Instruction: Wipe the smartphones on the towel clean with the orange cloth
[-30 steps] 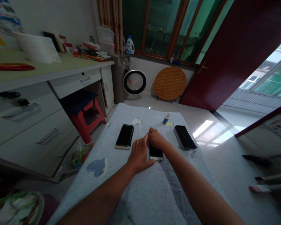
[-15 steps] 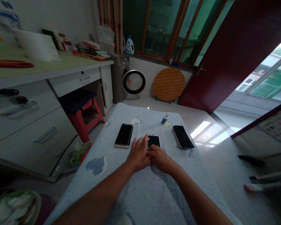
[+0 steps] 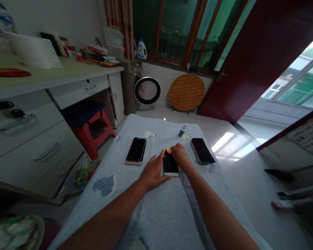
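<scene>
A white-framed smartphone (image 3: 170,165) with a dark screen lies flat on the cloth-covered table. Along its left edge rests my left hand (image 3: 152,172), gripping it with the index finger near the top corner and the thumb by the bottom corner. My right hand (image 3: 181,156) is closed in a pinch on a small orange piece (image 3: 169,150), pressed at the phone's top end; its exact kind is unclear. Another phone (image 3: 136,151) lies to the left, and a dark phone in a case (image 3: 202,151) to the right. Behind stands a small spray bottle (image 3: 182,131).
The pale blue patterned cloth (image 3: 156,215) covers the table. A desk with drawers (image 3: 49,118) and a red stool (image 3: 94,130) stand at left. Farther back are a washing machine with its door open (image 3: 147,91), a round wooden tabletop (image 3: 187,93) and a dark red door (image 3: 237,62).
My right hand has moved up from the phone's lower end to its top end, where the orange piece now shows. My left hand has spread along the left edge, uncovering the screen.
</scene>
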A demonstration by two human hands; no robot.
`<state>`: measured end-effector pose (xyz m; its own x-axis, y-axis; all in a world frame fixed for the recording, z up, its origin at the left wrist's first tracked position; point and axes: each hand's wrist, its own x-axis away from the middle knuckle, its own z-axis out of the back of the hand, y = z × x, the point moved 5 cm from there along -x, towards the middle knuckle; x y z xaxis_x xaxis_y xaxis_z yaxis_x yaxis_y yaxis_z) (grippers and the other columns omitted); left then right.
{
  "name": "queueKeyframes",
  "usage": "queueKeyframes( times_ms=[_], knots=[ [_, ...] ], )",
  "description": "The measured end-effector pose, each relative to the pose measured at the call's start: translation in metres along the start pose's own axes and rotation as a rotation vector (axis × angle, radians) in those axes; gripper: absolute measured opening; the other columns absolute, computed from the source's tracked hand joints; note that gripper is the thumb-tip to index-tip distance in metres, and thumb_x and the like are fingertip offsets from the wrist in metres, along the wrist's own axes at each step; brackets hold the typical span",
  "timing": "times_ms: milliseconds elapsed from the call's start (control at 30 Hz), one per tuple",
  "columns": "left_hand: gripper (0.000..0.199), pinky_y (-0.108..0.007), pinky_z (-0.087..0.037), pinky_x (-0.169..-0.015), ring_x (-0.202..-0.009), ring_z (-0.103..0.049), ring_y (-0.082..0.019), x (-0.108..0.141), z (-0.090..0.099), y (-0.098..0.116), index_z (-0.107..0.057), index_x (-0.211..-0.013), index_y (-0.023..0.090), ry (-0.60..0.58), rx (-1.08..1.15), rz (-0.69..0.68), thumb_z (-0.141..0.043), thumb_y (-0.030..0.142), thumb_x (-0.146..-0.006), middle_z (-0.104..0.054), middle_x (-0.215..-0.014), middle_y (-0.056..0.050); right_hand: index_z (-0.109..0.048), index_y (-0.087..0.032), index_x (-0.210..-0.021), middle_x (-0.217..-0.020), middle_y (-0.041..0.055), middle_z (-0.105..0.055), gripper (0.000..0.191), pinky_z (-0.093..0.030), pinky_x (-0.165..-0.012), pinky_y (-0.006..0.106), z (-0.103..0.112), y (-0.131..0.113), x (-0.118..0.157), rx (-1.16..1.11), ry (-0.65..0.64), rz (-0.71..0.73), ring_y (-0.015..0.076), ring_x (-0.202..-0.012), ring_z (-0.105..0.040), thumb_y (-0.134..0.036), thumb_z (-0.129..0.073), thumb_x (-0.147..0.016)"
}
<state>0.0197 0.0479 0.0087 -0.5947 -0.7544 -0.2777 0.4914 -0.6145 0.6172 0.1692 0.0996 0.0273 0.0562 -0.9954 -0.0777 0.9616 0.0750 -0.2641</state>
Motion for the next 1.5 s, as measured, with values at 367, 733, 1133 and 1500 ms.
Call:
queueKeyframes(
  times_ms=[367,733,1133,1500],
  knots=[
    [0.11,-0.055,-0.025,-0.114,-0.142,-0.026,-0.032,-0.002,0.005,0.001,-0.004,-0.149,0.022,0.046,-0.002,-0.011,-0.077,0.032,-0.068,-0.027,-0.152,-0.018,-0.073,-0.018,-0.093,-0.091,0.0062,-0.059,0.024,-0.038,-0.081,0.025,-0.003,-0.035,0.032,-0.056,-0.053,0.19,0.0154,-0.088,-0.053,-0.019,-0.049,-0.094],
    [0.1,-0.057,-0.023,-0.112,-0.137,-0.036,-0.032,-0.003,0.005,0.001,-0.01,-0.15,0.021,-0.009,-0.042,0.046,-0.071,0.039,-0.073,-0.039,-0.149,-0.018,-0.073,-0.018,-0.089,-0.093,0.0053,-0.061,0.019,-0.041,-0.08,0.025,0.013,-0.024,0.085,-0.171,-0.113,0.272,0.0145,-0.087,-0.055,-0.012,-0.055,-0.088],
    [0.069,-0.052,-0.018,-0.116,-0.139,-0.034,-0.032,-0.002,0.003,0.003,-0.048,-0.133,0.014,-0.11,-0.199,0.06,-0.07,0.045,-0.075,-0.041,-0.148,-0.018,-0.07,-0.016,-0.105,-0.098,0.0103,-0.061,0.029,-0.037,-0.088,0.027,0.004,0.007,0.002,0.072,0.017,0.008,0.0192,-0.097,-0.054,-0.018,-0.044,-0.094],
    [0.063,-0.052,-0.018,-0.116,-0.137,-0.037,-0.027,-0.003,0.005,0.007,-0.044,-0.136,0.019,-0.132,-0.174,0.027,-0.066,0.04,-0.08,-0.046,-0.145,-0.012,-0.069,-0.015,-0.106,-0.106,0.0147,-0.065,0.032,-0.037,-0.087,0.03,-0.008,-0.034,-0.041,0.237,-0.194,0.223,0.0215,-0.098,-0.057,-0.02,-0.04,-0.095]
  ],
)
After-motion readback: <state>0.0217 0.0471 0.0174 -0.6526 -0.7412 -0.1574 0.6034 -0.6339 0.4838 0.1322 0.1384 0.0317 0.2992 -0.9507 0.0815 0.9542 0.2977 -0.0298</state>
